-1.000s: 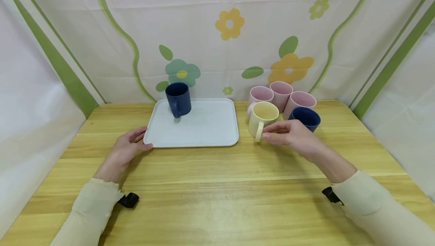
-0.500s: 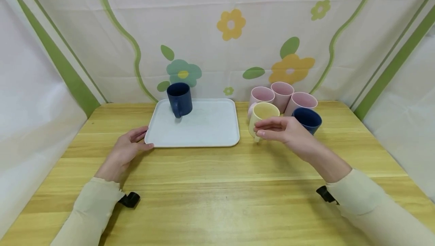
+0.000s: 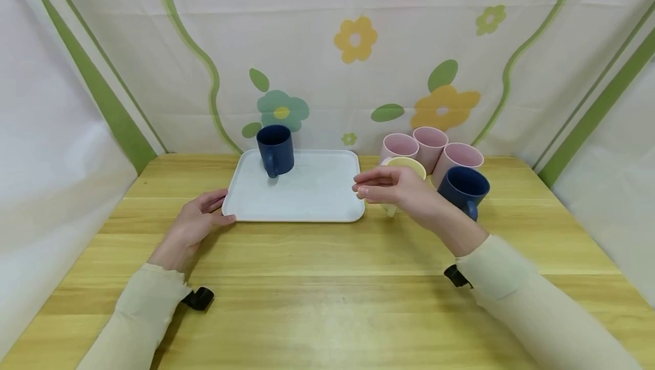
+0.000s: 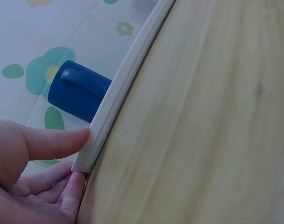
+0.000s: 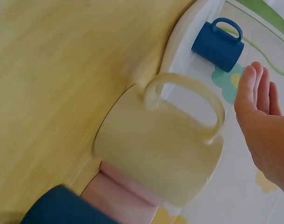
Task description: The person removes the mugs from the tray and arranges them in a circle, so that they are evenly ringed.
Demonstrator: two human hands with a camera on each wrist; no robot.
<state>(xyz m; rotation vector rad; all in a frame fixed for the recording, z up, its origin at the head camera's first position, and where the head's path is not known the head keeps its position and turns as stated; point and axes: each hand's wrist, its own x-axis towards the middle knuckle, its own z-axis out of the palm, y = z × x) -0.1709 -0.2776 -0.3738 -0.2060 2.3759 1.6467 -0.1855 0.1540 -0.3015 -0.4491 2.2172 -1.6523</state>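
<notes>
A white tray (image 3: 317,199) lies on the table with a dark blue mug (image 3: 276,157) standing at its back left, handle toward me. My left hand (image 3: 194,222) holds the tray's near left corner. In the left wrist view the thumb (image 4: 62,142) lies on the rim and the fingers (image 4: 74,191) are against the corner from below. My right hand (image 3: 404,191), holding nothing, is in the air by the tray's right edge, fingers loosely extended. It partly covers a yellow mug (image 3: 409,164) behind it. The right wrist view shows that yellow mug (image 5: 155,140) standing apart from the hand.
Several pink mugs, one at the back (image 3: 431,142) and one to the right (image 3: 460,157), crowd behind the yellow mug. A second dark blue mug (image 3: 463,188) stands at that group's front right. A flowered cloth (image 3: 307,34) hangs behind the wooden table (image 3: 317,302).
My right hand has moved left, from beside the yellow mug's handle, past the mug, to the tray's right edge. The left hand and the mugs have stayed put; the view has shifted slightly.
</notes>
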